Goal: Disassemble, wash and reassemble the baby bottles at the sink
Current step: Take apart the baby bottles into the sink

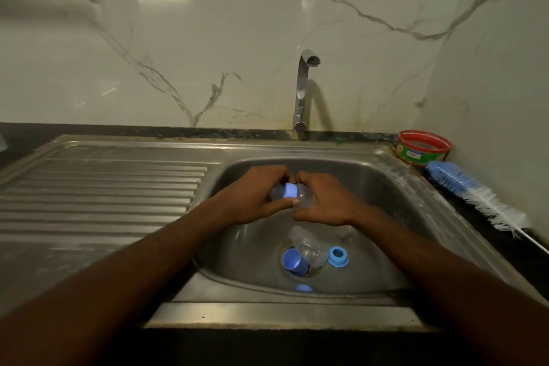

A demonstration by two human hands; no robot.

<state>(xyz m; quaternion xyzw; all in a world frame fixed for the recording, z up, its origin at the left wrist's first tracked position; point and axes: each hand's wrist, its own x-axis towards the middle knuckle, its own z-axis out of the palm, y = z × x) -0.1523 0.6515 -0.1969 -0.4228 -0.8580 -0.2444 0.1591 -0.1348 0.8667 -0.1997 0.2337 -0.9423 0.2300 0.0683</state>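
Observation:
Both hands hold one clear baby bottle (304, 195) with a pale blue collar ring (290, 191) over the steel sink basin (383, 187). My left hand (258, 196) grips the collar end, thumb under the ring. My right hand (323, 199) curls round the clear body. On the basin floor by the drain lie a second clear bottle (306, 246), a blue cap (294, 261), a light blue screw ring (338, 256) and a small blue piece (303, 287) near the front wall.
The chrome tap (303, 89) stands behind the basin, with no water running. A ribbed steel drainboard (98, 196) lies left. On the dark counter at right sit a red and green tub (423, 147) and a blue and white bottle brush (475, 196).

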